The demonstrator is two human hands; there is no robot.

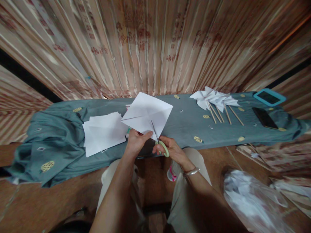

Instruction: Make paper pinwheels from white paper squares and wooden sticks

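Centrally, a seated person held a white paper sheet (148, 110) over the near half of a long, narrow table, its square turned so that one corner pointed toward the body. The left hand (136, 139) pinched the sheet at its lower edge, the thumb pressed flat on top and the other fingers mostly hidden underneath. The right hand (171, 147), with a silver bracelet (191, 172) at the wrist, was curled through the pale green handles of a pair of scissors (165, 149). Their dark blades lay at the near corner of the sheet, pointing toward its middle; how far apart the blades stood could not be told. A dark line, a slit or a crease, ran inward from the left corner.

A grey-green cloth (187, 127) printed with yellow pineapples covered the table. Left of the hands lay a loose stack of white paper (104, 134). Toward the right, white paper pinwheels (210, 98) overlapped in a row, their thin sticks (227, 115) pointing toward the person. Beyond them were a black phone (264, 117) and a blue-framed tablet (270, 97). A patterned curtain (145, 48) hung behind.
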